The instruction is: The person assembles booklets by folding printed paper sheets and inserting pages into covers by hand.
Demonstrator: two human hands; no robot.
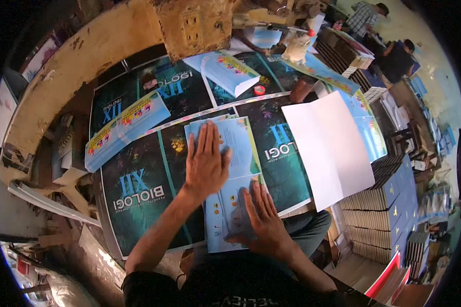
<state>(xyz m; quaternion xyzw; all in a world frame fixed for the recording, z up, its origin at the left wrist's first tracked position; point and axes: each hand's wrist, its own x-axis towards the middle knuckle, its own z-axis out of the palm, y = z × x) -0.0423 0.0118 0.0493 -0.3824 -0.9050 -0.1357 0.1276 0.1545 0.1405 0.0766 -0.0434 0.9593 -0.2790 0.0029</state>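
A light-blue printed sheet [239, 148] lies lengthwise in front of me, with the edges of other blue sheets showing beneath its left side. My left hand [206, 162] rests flat on its upper left part, fingers together and stretched out. Lower down, my right hand [265, 220] lies on the same sheet near its right edge, fingers extended. Neither hand grips anything. Under the sheet spread large dark green printed sheets [143, 220] marked "BIOLOGI XII". Part of the blue print is hidden by my hands.
Folded blue sheets [130, 130] lie at the left, with another stack [230, 71] at the back. A blank white sheet [330, 148] overhangs the right side. Beyond it stand piled books [376, 210]. A red cap [259, 90] sits near the back; two people [396, 60] are farther off.
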